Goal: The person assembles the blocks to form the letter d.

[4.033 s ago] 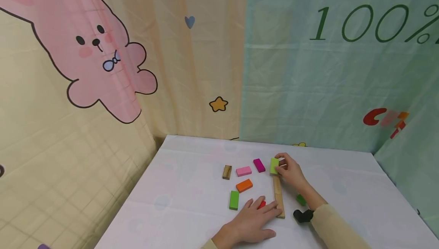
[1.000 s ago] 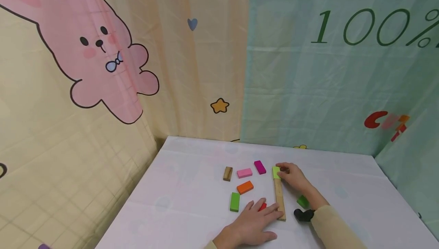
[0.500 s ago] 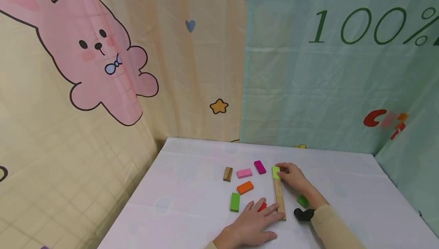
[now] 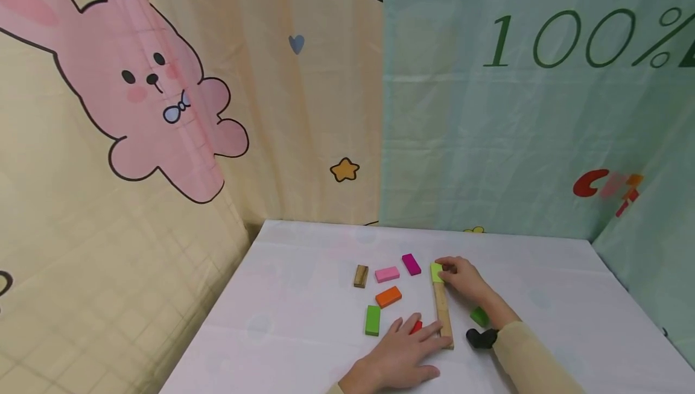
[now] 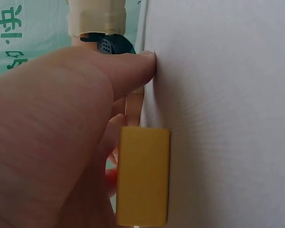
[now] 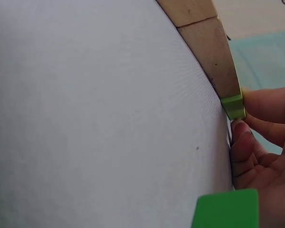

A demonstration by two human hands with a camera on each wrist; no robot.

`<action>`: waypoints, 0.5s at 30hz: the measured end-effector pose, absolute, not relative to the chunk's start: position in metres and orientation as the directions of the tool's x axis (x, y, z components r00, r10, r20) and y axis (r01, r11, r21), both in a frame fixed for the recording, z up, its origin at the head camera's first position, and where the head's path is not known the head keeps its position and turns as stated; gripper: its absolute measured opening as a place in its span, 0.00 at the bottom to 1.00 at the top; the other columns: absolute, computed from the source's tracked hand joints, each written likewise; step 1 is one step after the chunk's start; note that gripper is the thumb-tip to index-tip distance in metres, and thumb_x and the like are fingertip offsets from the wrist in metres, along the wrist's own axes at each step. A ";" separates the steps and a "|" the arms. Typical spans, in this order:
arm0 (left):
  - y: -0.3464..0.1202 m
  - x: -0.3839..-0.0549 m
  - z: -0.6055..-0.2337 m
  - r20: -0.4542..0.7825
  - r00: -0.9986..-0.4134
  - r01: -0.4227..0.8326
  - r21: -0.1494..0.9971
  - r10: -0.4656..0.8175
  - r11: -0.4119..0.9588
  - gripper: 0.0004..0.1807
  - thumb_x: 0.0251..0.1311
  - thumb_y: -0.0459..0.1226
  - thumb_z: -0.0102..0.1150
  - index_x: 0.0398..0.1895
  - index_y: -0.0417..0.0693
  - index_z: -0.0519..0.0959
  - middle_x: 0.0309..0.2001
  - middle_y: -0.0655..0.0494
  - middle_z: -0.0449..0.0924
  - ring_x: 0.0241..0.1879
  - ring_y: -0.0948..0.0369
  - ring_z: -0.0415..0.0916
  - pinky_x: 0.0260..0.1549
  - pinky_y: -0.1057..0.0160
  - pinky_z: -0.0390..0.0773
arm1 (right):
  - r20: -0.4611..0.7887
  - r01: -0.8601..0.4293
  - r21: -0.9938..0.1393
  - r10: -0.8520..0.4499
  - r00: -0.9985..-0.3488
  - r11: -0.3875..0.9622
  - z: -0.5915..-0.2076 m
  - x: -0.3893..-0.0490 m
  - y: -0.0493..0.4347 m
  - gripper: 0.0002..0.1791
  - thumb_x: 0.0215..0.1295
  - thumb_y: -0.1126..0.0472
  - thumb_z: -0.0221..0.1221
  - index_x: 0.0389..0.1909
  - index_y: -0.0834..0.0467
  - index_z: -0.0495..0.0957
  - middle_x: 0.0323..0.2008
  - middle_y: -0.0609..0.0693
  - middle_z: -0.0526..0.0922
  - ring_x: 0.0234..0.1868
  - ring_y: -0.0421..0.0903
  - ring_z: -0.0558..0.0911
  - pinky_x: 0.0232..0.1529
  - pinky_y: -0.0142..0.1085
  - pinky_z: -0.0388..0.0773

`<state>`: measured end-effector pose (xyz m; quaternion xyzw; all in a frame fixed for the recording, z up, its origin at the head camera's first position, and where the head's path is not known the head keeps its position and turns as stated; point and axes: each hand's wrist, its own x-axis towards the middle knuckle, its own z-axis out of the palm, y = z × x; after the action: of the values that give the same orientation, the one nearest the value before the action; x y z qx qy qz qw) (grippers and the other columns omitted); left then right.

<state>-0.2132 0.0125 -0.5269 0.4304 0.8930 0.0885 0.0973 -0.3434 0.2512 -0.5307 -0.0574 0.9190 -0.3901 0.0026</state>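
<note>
A row of plain wooden blocks [image 4: 442, 305] lies lengthwise on the white table. At its far end my right hand [image 4: 466, 278] pinches a lime-green block [image 4: 437, 272] between thumb and fingers. In the right wrist view this lime-green block [image 6: 234, 107] sits right against the last wooden block [image 6: 213, 54]. My left hand [image 4: 399, 352] lies spread, its fingertips at the near end of the row. A red block [image 4: 416, 326] is partly hidden under its fingers. A yellow block [image 5: 143, 175] stands close to that hand in the left wrist view.
Left of the row lie a magenta block [image 4: 411, 264], a pink block [image 4: 387, 274], an orange block [image 4: 388, 297], a green block [image 4: 372, 320] and a brown block [image 4: 361, 276]. Another green block [image 4: 479, 316] is beside my right wrist, near a black wrist device [image 4: 481, 338].
Four seconds ago the right hand held the lime-green block further out, over the row's far end; it came down and toward me. Both hands have stayed still over the last second.
</note>
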 end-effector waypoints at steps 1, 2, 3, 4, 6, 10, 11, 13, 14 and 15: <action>0.012 -0.213 -0.527 -0.095 -0.609 0.753 0.240 0.787 0.612 0.34 0.70 0.60 0.50 0.76 0.86 0.51 0.78 0.77 0.46 0.77 0.56 0.46 0.68 0.41 0.60 | 0.039 -0.101 -0.719 -0.106 -0.994 0.687 -0.530 -0.343 0.251 0.19 0.70 0.63 0.61 0.60 0.62 0.79 0.48 0.57 0.79 0.46 0.52 0.76 0.49 0.48 0.79; 0.012 -0.213 -0.526 -0.093 -0.608 0.754 0.242 0.788 0.611 0.33 0.71 0.60 0.50 0.76 0.86 0.52 0.78 0.76 0.46 0.77 0.55 0.46 0.67 0.41 0.60 | 0.038 -0.102 -0.719 -0.107 -0.994 0.687 -0.530 -0.342 0.251 0.19 0.70 0.63 0.61 0.60 0.62 0.79 0.48 0.57 0.79 0.46 0.52 0.76 0.49 0.47 0.79; 0.012 -0.212 -0.526 -0.090 -0.608 0.756 0.240 0.789 0.609 0.33 0.70 0.60 0.51 0.76 0.86 0.52 0.78 0.76 0.46 0.77 0.55 0.47 0.67 0.41 0.61 | 0.038 -0.101 -0.720 -0.106 -0.994 0.686 -0.529 -0.342 0.251 0.19 0.70 0.63 0.61 0.59 0.62 0.79 0.48 0.57 0.79 0.46 0.52 0.76 0.48 0.47 0.79; 0.012 -0.212 -0.526 -0.087 -0.607 0.756 0.241 0.790 0.608 0.33 0.71 0.60 0.51 0.76 0.86 0.52 0.78 0.76 0.47 0.77 0.55 0.47 0.67 0.41 0.61 | 0.038 -0.103 -0.719 -0.109 -0.993 0.687 -0.529 -0.342 0.251 0.19 0.70 0.63 0.61 0.59 0.62 0.79 0.48 0.57 0.79 0.46 0.52 0.76 0.48 0.47 0.79; 0.012 -0.212 -0.526 -0.080 -0.608 0.758 0.237 0.790 0.607 0.33 0.71 0.59 0.51 0.76 0.86 0.53 0.78 0.76 0.47 0.77 0.55 0.48 0.67 0.41 0.62 | 0.035 -0.100 -0.720 -0.107 -0.994 0.687 -0.528 -0.341 0.251 0.19 0.70 0.63 0.61 0.60 0.62 0.79 0.47 0.56 0.79 0.45 0.52 0.75 0.47 0.46 0.79; 0.012 -0.212 -0.525 -0.074 -0.610 0.757 0.242 0.789 0.608 0.33 0.70 0.59 0.52 0.76 0.86 0.53 0.78 0.76 0.48 0.76 0.55 0.49 0.67 0.41 0.62 | 0.020 -0.082 -0.732 -0.099 -0.995 0.676 -0.527 -0.343 0.252 0.20 0.70 0.62 0.61 0.60 0.62 0.78 0.47 0.55 0.79 0.44 0.51 0.76 0.46 0.44 0.80; 0.012 -0.212 -0.525 -0.072 -0.611 0.756 0.242 0.788 0.608 0.33 0.70 0.59 0.52 0.76 0.86 0.54 0.78 0.76 0.48 0.76 0.54 0.49 0.67 0.41 0.62 | 0.013 -0.072 -0.740 -0.092 -0.996 0.669 -0.527 -0.343 0.251 0.20 0.70 0.62 0.61 0.61 0.62 0.78 0.47 0.55 0.79 0.43 0.50 0.76 0.45 0.43 0.80; 0.012 -0.211 -0.524 -0.075 -0.614 0.752 0.249 0.786 0.611 0.33 0.70 0.58 0.53 0.76 0.85 0.54 0.77 0.76 0.49 0.76 0.54 0.49 0.66 0.41 0.62 | 0.005 -0.056 -0.751 -0.078 -0.997 0.658 -0.527 -0.343 0.251 0.20 0.71 0.62 0.60 0.61 0.62 0.77 0.46 0.55 0.80 0.42 0.49 0.77 0.43 0.41 0.81; 0.012 -0.211 -0.524 -0.076 -0.615 0.750 0.251 0.785 0.612 0.33 0.70 0.58 0.53 0.76 0.85 0.55 0.77 0.76 0.49 0.76 0.55 0.49 0.66 0.41 0.62 | 0.002 -0.049 -0.756 -0.072 -0.997 0.653 -0.527 -0.343 0.251 0.20 0.71 0.62 0.60 0.61 0.63 0.77 0.45 0.55 0.80 0.41 0.49 0.77 0.42 0.40 0.81; 0.012 -0.211 -0.524 -0.077 -0.616 0.749 0.252 0.784 0.613 0.33 0.70 0.58 0.54 0.76 0.85 0.55 0.77 0.76 0.49 0.76 0.55 0.49 0.66 0.41 0.62 | 0.000 -0.041 -0.762 -0.064 -0.998 0.646 -0.526 -0.343 0.250 0.20 0.72 0.62 0.59 0.61 0.63 0.77 0.45 0.55 0.80 0.39 0.49 0.78 0.40 0.40 0.81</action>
<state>-0.2106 0.0123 -0.5239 0.4289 0.8935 0.0979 0.0902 -0.3428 0.2502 -0.5262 -0.0291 0.9071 -0.4198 0.0137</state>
